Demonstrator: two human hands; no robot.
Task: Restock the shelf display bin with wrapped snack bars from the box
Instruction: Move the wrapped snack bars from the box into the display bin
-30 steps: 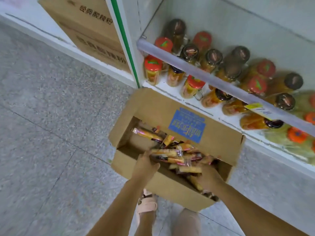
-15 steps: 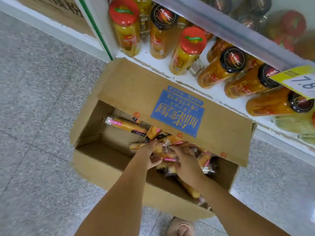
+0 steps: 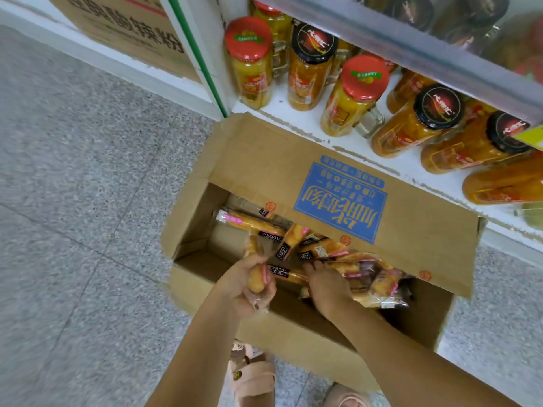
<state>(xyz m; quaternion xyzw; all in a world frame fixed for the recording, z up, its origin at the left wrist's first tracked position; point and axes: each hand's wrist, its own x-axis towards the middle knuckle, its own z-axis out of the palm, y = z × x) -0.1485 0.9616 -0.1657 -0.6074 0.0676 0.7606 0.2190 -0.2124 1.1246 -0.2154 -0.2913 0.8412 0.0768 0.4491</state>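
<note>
Cardboard sets the scene: the open box (image 3: 293, 333) sits on the speckled floor (image 3: 88, 201), just in front of the bottom shelf (image 3: 308, 121), and we judge the restocking to be at its gathering stage. Wrapped snack bars (image 3: 367, 277) are heaped in the right half of the box, and a stray bar (image 3: 249, 221) lies apart near the far wall. The left half shows bare cardboard, so some stock may already be out (though we cannot know that from here). The display bin is nowhere in view. The shelf beside the box carries only jars (image 3: 249, 63) of yellow fruit, so we cannot tell how full the bin is, and every bar in sight has yet to reach it. The left hand (image 3: 244, 289) curls round a single bar (image 3: 257, 279) and grips it over the near side of the box, with the wrapper end poking out under the palm. The right hand (image 3: 326, 286) lies palm down on the heap, fingers bent into the wrappers; whether they have closed on anything we cannot tell.
</note>
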